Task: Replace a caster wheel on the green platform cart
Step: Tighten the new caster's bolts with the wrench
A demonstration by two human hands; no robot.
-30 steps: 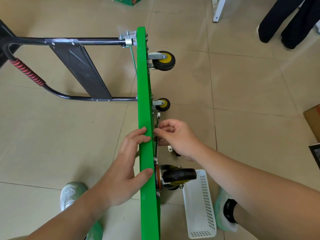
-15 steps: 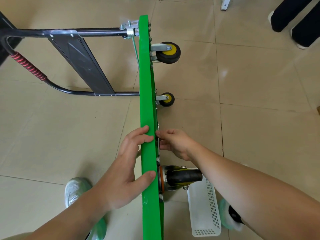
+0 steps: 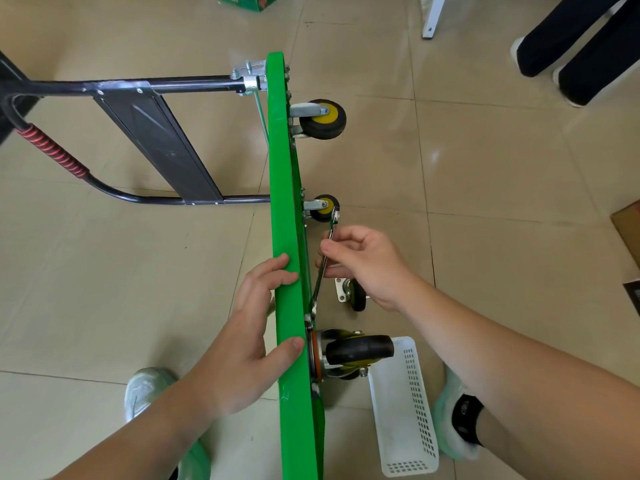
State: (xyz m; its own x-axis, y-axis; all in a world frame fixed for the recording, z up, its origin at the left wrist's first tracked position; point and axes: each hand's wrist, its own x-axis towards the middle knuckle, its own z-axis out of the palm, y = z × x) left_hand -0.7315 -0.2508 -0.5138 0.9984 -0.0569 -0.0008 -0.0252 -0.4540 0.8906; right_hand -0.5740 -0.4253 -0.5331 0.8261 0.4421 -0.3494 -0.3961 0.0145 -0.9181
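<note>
Sideways on the tiled floor stands the green platform cart (image 3: 282, 216), its upper edge gripped by the left hand (image 3: 242, 344). The right hand (image 3: 367, 261) pinches a wrench (image 3: 319, 285) whose lower end meets the cart's underside by the mounted caster wheel (image 3: 356, 351). A loose caster (image 3: 356, 296) lies near a white basket (image 3: 405, 427).

Green cart (image 3: 282, 202) on edge, loose caster wheel (image 3: 357, 295) on floor beside
</note>
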